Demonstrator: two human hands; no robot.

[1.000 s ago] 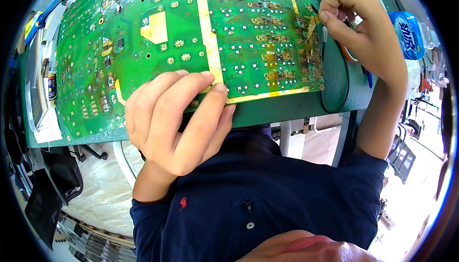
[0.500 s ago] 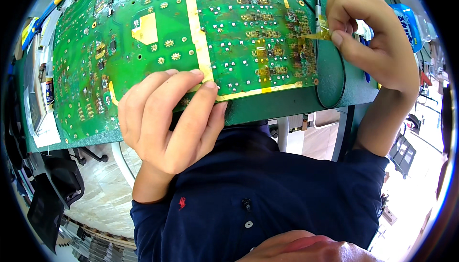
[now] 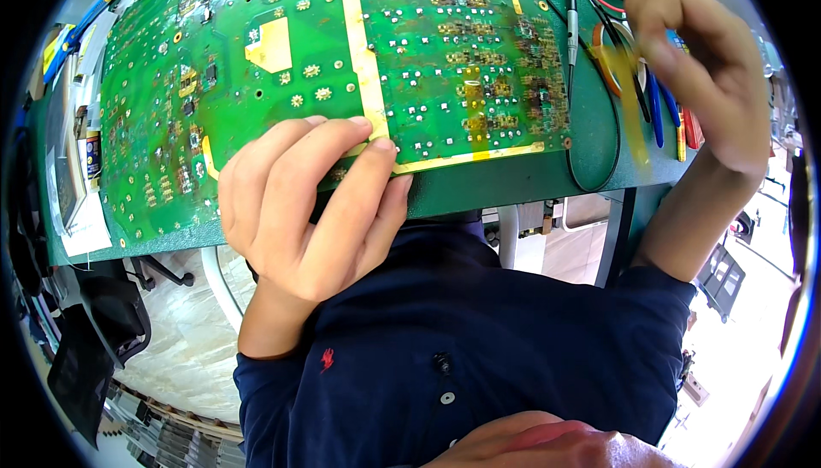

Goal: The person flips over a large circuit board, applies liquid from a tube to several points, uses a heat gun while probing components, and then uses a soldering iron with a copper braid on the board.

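Circuit board: green circuit board (image 3: pixel 325 66) with gold strips, lying across the desk (image 3: pixel 513 184); its near edge is close to the desk's front edge.
Left hand: left hand (image 3: pixel 308 203) grasps the near edge of the board between thumb and fingers.
Right hand: right hand (image 3: pixel 705 66), blurred, curled to the right of the board, pinching a strip of yellow tape (image 3: pixel 630 113) that hangs above the desk.
Desk surface, right: green; carries a pen-shaped probe (image 3: pixel 572 28) beside the board and blue-handled pliers (image 3: pixel 656 109).
Desk surface, left: blue-and-yellow tool (image 3: pixel 81 36); white paper (image 3: pixel 85 233).
Room: pale tiled floor (image 3: pixel 175 331); black chair (image 3: pixel 111 306) at left.
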